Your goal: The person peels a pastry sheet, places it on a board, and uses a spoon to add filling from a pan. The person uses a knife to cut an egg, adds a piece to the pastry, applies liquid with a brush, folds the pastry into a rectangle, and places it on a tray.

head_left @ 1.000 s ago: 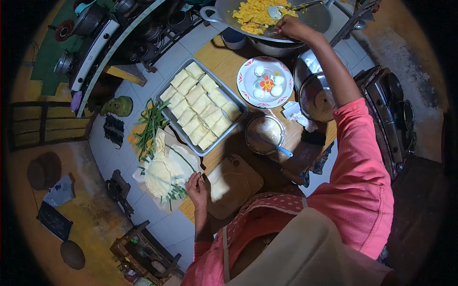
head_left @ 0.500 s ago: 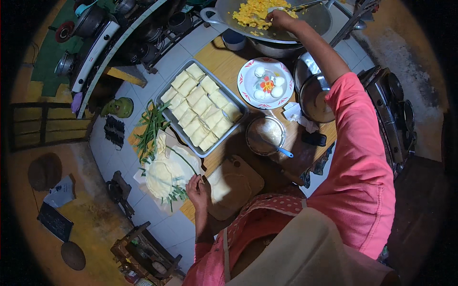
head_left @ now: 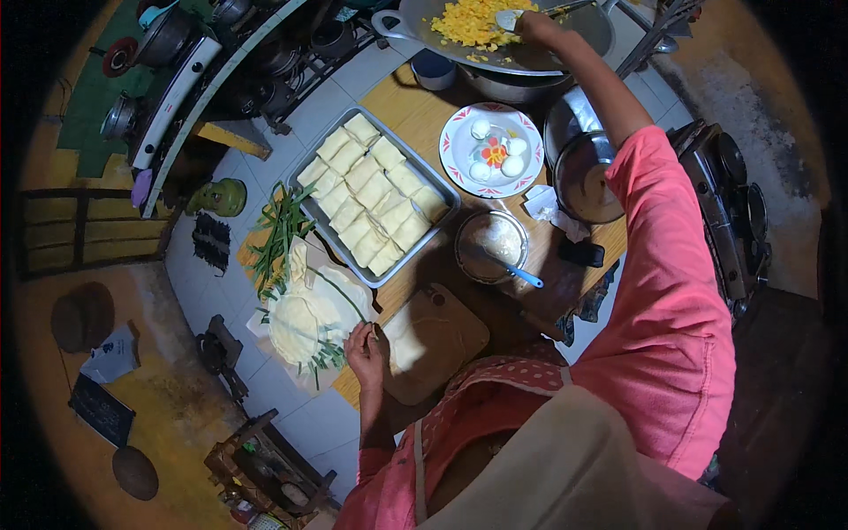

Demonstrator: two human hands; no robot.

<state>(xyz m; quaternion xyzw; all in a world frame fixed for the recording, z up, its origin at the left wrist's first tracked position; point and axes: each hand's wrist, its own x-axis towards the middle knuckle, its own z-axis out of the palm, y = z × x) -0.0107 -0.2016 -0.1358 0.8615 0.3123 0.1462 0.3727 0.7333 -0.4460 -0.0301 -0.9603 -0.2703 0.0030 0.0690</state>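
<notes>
My right hand (head_left: 536, 30) is closed round a pale, flat-bladed scoop (head_left: 508, 19) over the wok (head_left: 579, 44), beside a heap of yellow diced filling (head_left: 468, 25). My left hand (head_left: 364, 355) rests at the left edge of the wooden cutting board (head_left: 442, 340), fingers bent together; what they pinch, if anything, is too small to make out. A pale patch on the board beside it may be a thin wrapper or light. Just left of that hand lies a stack of round, pale wrappers (head_left: 296, 327) on paper, with green strips (head_left: 327, 356) on it.
A metal tray (head_left: 399, 272) holds rows of folded pale parcels. Nearby are green leaves (head_left: 281, 231), a flowered plate (head_left: 455, 168) with several peeled eggs, a bowl of white paste (head_left: 495, 237) with a blue-handled utensil, a dark phone-like object (head_left: 581, 254) and a steel pot (head_left: 587, 181).
My right hand has moved slightly up and right, and the scoop's pale blade now shows more clearly beside the yellow filling. My left hand has hardly moved.
</notes>
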